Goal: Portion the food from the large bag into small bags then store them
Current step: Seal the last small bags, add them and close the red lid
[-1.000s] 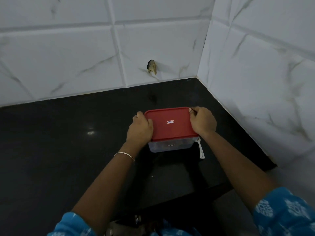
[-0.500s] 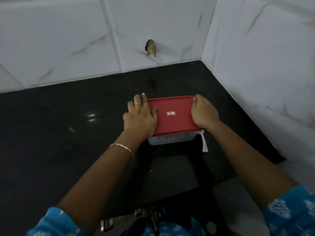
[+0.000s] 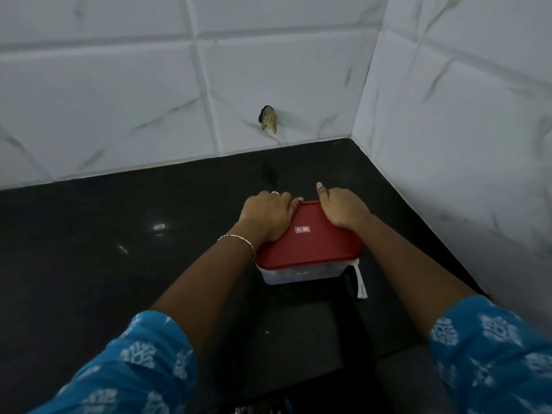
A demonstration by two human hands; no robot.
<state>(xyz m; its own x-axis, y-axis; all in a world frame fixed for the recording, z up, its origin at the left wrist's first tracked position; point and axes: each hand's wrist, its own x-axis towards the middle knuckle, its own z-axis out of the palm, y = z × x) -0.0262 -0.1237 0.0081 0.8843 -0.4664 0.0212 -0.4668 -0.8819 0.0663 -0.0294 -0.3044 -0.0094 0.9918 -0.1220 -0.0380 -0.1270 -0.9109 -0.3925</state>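
A clear plastic container (image 3: 298, 274) with a red lid (image 3: 313, 246) stands on the black countertop (image 3: 119, 264), close to the corner of the tiled walls. My left hand (image 3: 265, 216) lies on the lid's far left corner with its fingers curled over the edge. My right hand (image 3: 343, 209) covers the far right corner, fingers bent down over the rim and thumb sticking out. A white strip of a bag (image 3: 361, 282) pokes out under the lid at the near right corner. What is inside the container is hidden.
White marbled tiles form the back wall and the right wall (image 3: 448, 144), meeting just beyond the container. A chipped hole (image 3: 268, 119) marks the back wall. The counter's front edge runs below my forearms, with a step at the lower right.
Both hands have slid from the container's sides to the far corners of the lid. The container has come nearer to me.
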